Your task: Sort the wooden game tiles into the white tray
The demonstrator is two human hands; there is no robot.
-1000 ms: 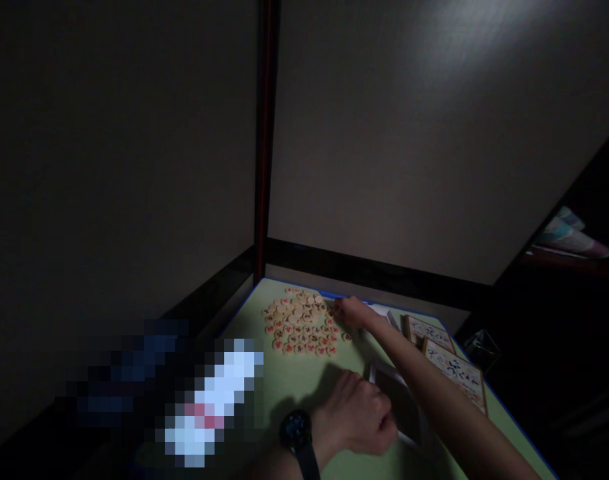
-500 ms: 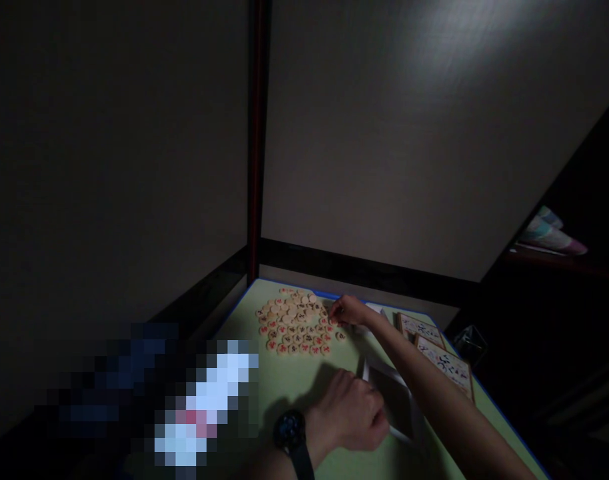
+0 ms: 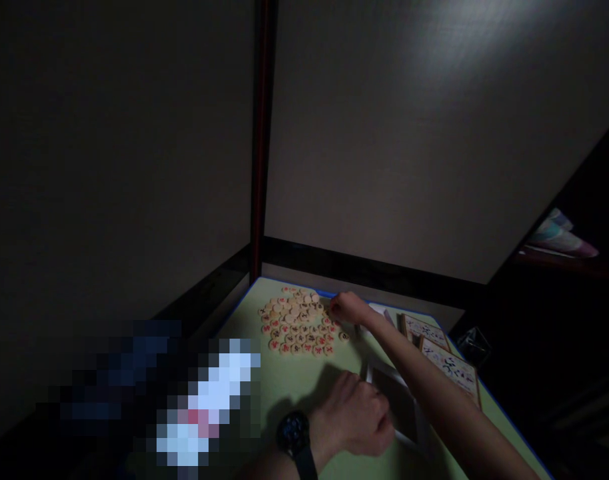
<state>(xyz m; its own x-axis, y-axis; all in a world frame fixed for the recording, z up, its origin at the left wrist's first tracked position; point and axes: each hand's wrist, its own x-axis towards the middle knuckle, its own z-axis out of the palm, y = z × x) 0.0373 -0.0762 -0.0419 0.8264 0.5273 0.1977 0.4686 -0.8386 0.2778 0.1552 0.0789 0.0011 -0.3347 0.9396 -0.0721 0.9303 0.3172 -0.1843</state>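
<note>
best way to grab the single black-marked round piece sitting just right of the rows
Probably pinch the single round piece by opposite sides of its rim, coming down from above and the right. It lies flat, marked face up, so the edge offers the best purchase; bare tabletop borders its right, while the rows of pieces sit close on its left.

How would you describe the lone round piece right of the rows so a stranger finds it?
Start at the green table and find the cluster of round pieces toward its far corner. Go to the cluster's right edge, just below the right hand in the picture. The lone piece there bears a dark mark and sits slightly apart, while its neighbours lie close together.
</note>
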